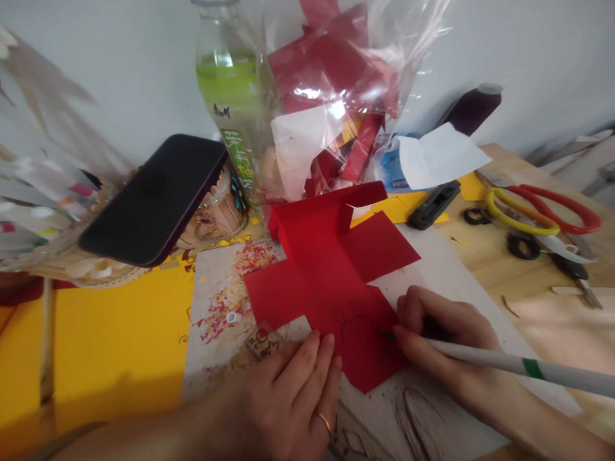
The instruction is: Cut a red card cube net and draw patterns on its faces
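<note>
A piece of red card, cut like an unfolded box, lies on a white sheet, its far flap standing up. Faint dark curved lines are drawn on its near part. My left hand rests flat with fingers stretched out, the tips on the card's near left edge; a ring is on one finger. Between the fingers of my right hand is a white marker pen with a green band. Its dark tip touches the card beside the drawn lines. A clear patterned stencil shows partly beyond my left hand.
At the back stand a green drink bottle and a clear bag of red paper scraps. A phone leans on a decorated holder at left, above yellow paper. Scissors and a black stapler-like object lie at right.
</note>
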Available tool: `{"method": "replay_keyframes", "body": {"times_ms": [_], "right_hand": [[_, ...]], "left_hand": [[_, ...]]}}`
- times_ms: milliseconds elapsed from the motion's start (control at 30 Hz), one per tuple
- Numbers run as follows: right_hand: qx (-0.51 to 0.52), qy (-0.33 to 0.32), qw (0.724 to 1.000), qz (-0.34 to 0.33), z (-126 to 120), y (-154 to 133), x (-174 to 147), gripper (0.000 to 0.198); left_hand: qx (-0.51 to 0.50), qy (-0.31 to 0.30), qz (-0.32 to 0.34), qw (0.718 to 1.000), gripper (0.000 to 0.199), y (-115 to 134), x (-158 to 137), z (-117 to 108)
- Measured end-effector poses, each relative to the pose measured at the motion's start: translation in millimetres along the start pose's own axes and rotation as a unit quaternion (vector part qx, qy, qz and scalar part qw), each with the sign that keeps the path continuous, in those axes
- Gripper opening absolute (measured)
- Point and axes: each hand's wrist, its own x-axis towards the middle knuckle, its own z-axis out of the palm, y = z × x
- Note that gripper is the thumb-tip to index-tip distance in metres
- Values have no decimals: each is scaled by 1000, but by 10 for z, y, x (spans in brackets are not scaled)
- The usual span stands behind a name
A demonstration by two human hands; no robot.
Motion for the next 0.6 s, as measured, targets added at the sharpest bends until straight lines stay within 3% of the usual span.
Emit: {"method": "replay_keyframes", "body": {"times_ms": [367, 600], "right_hand": [[-2, -30, 998, -58, -16, 95, 8, 26], [29, 38, 994, -98, -64, 103, 26, 31]], "left_hand": [[4, -16, 11, 1000, 36, -20, 2, -29], [5, -5, 13, 1000, 42, -21, 11, -24]]}}
